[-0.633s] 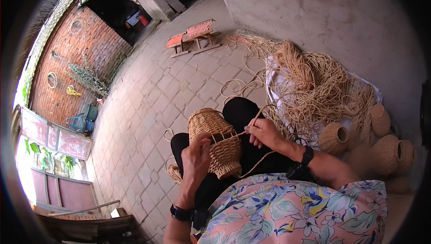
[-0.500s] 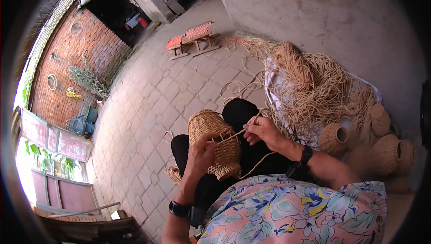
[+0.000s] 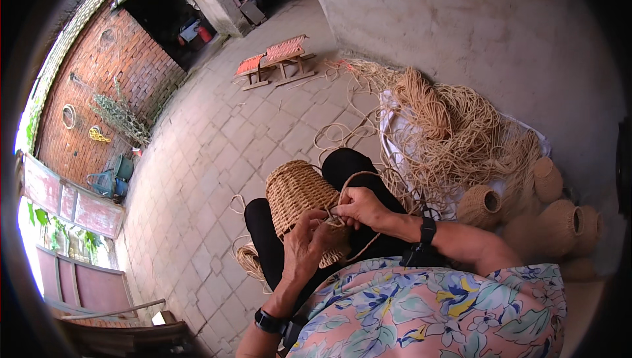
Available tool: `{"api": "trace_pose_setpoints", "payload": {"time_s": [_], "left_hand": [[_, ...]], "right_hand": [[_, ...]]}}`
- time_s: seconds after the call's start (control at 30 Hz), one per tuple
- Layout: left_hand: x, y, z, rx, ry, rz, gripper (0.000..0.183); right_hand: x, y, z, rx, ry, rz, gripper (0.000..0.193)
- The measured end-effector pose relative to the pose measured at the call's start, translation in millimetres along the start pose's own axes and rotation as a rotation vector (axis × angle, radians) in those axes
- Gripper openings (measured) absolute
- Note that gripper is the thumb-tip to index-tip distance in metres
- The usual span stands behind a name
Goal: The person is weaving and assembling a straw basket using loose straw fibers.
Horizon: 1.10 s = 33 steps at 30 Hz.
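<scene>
Right in the lap, the woven basket (image 3: pixel 299 193) lay tilted between two black-clad legs (image 3: pixel 349 164), its wide end pointing away and its near end partly covered by both hands. The right hand (image 3: pixel 361 208) had its fingers pinched together on a tan strand (image 3: pixel 361 175), which looped up over the knuckles and off to the right! In came the left hand (image 3: pixel 305 246) from the other side, fingers bent against the basket, tips meeting the right hand's; whether they gripped anything, you could not tell. Out to the right, a great tangle of cord (image 3: pixel 474 134) sprawled over a white sheet (image 3: pixel 390 111), with rounded woven pots (image 3: pixel 479 206) bunched just below. By the left knee sat a small coil (image 3: pixel 249 259), and farther off, two low red-topped stools (image 3: pixel 285 48) stood on the paved floor (image 3: pixel 197 187).
</scene>
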<state>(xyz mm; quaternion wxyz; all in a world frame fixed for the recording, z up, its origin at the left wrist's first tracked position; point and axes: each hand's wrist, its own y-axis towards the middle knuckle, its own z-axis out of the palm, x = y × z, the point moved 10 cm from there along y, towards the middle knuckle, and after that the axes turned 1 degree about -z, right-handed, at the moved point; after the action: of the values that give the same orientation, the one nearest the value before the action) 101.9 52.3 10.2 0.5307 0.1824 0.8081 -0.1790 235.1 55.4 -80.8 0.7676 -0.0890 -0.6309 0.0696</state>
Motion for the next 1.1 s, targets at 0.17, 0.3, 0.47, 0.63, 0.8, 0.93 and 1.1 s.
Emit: {"api": "trace_pose_setpoints", "payload": {"time_s": [0.17, 0.3, 0.47, 0.63, 0.8, 0.93, 1.1], "left_hand": [[-3.3, -7.6, -0.9, -0.039, 0.025, 0.042, 0.023], [-10.8, -16.3, 0.3, -0.050, 0.135, 0.127, 0.020], [-6.5, -17.9, 6.0, -0.013, 0.147, 0.055, 0.021], [11.3, -9.2, -17.0, -0.182, -0.157, 0.074, 0.017], [39.1, 3.5, -55.5, -0.251, -0.517, 0.018, 0.020], [58.9, -1.8, -60.9, -0.249, -0.497, -0.009, 0.019], [50.7, -1.6, -55.2, -0.219, -0.358, -0.026, 0.020]], "right_hand": [[2.4, -4.9, -5.6, -0.088, -0.246, 0.077, 0.028], [-16.2, -7.2, -0.2, -0.046, -0.223, 0.278, 0.028], [-27.2, 15.2, -9.1, -0.229, -0.483, 0.119, 0.028], [7.1, 21.7, 1.5, -0.361, -0.653, -0.137, 0.026], [36.4, 42.6, 23.1, -0.169, -0.450, -0.247, 0.024], [17.1, 38.6, 11.9, -0.008, -0.033, 0.071, 0.022], [41.6, 32.6, -68.7, -0.505, -0.817, -0.537, 0.017]]}}
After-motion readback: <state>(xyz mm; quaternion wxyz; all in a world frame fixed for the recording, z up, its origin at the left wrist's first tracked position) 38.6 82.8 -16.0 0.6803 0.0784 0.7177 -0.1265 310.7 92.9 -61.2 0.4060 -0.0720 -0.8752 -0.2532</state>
